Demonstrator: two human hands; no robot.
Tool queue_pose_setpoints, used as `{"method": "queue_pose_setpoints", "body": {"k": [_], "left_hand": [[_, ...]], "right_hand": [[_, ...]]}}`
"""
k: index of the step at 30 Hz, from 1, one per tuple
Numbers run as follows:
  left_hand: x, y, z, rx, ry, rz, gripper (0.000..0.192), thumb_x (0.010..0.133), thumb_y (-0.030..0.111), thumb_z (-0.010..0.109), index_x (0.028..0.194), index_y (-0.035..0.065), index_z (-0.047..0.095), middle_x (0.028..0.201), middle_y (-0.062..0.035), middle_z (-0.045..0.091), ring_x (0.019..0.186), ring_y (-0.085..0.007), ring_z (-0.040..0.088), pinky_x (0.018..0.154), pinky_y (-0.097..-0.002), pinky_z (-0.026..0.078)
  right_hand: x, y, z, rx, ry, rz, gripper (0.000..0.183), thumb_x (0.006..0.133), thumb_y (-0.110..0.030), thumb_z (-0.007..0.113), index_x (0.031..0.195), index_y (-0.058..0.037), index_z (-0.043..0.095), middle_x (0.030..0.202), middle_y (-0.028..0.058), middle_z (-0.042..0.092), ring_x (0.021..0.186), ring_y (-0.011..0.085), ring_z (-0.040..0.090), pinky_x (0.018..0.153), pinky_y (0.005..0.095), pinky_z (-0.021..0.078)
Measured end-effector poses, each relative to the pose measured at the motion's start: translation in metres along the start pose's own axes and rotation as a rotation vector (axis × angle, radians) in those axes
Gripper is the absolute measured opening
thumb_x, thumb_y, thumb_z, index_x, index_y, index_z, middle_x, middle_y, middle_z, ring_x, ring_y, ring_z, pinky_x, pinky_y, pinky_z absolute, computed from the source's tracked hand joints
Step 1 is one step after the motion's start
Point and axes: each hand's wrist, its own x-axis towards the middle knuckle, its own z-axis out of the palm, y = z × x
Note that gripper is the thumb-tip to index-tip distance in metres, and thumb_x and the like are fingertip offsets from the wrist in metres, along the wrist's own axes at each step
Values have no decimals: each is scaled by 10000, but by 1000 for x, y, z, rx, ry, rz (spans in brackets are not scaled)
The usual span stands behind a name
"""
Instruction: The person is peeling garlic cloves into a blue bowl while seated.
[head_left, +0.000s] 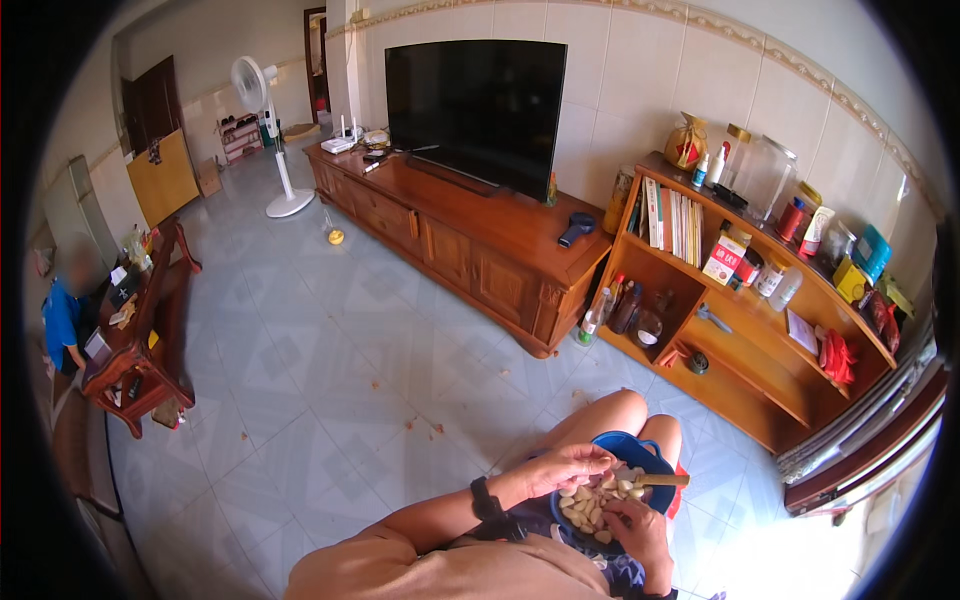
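Note:
A blue plastic basin (666, 501) rests on my lap, holding many garlic cloves (581, 510), most of them pale and peeled. My left hand (566, 470) is over the basin's left rim, its fingertips pinched together; whether a small piece is between them is too small to tell. Low at the basin's right side, my right hand (637, 529) has its curled fingers among the cloves, and what they touch is partly hidden. Across the basin's right rim lies a tool with a wooden handle (664, 480); its other end is over the cloves.
Bits of skin lie on the tiled floor (330, 420). Ahead is a wooden TV cabinet (450, 240), with a wooden shelf unit (720, 315) at right holding bottles and jars. A standing fan (281, 172) is farther back. At far left, a person (61, 322) is beside a wooden table (142, 322).

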Motion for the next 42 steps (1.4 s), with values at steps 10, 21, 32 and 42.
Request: {"method": "queue_pose_setpoints", "body": {"k": [10,21,32,42], "left_hand": [[-11,13,32,610,-8,288,265,846,147,692,1091,55,650,957,10,606,903,-91,556,803,-227,438],[-17,27,61,817,40,886,275,775,7,716,1043,61,685,967,-50,603,898,-159,577,783,-273,466],[-21,21,59,1047,91,854,357,778,-5,695,1116,108,664,959,-47,561,827,-163,581,736,-273,482],[-27,21,55,1415,119,886,291,791,51,656,1080,93,657,1003,-55,597,888,-228,618,748,-315,518]], "right_hand": [[0,-28,-14,627,26,207,195,913,-152,598,966,30,644,792,50,664,645,93,620,547,228,508],[4,-49,-22,1186,184,174,208,927,-198,585,958,8,597,764,87,645,621,135,626,536,218,509],[9,-38,-18,1216,209,316,159,868,-160,670,875,-3,648,743,67,670,586,102,631,517,205,522],[6,-28,-15,1178,167,425,132,855,-99,669,897,26,663,726,82,670,588,103,630,497,200,512]]}}
